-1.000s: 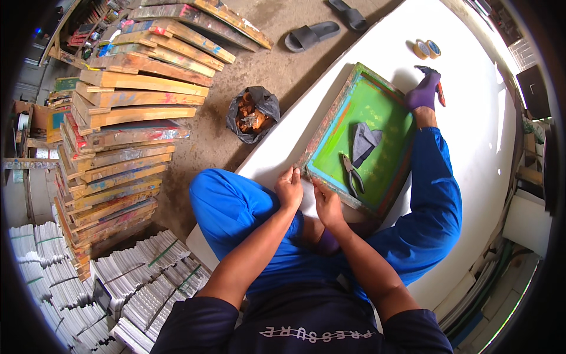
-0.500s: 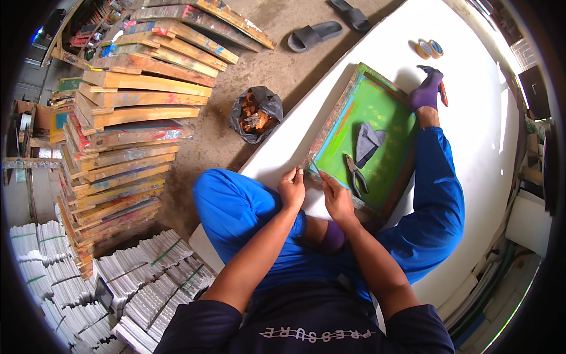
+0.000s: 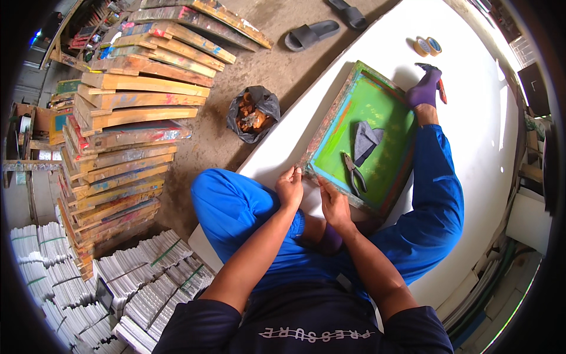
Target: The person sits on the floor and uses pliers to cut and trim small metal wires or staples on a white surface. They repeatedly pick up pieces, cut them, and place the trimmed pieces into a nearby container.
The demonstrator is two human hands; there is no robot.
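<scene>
A wooden screen-printing frame with green mesh lies on the white surface in front of me. At its near left corner my left hand is closed, thumb and fingers pinched together. Close beside it, by the frame's near edge, my right hand is also closed with its fingertips together. Whatever either hand pinches is too small to make out. On the green mesh rest pliers with dark handles and a crumpled grey cloth.
My socked foot presses against the frame's right side, beside an orange-and-black tool. Tape rolls stand farther off. Leftward are a black rubbish bag, sandals, stacked wooden frames and bundled white sheets.
My right hand has drawn slightly down and left, its fingertips shifting from over the frame's near edge. The left hand remains at the corner, barely moved.
</scene>
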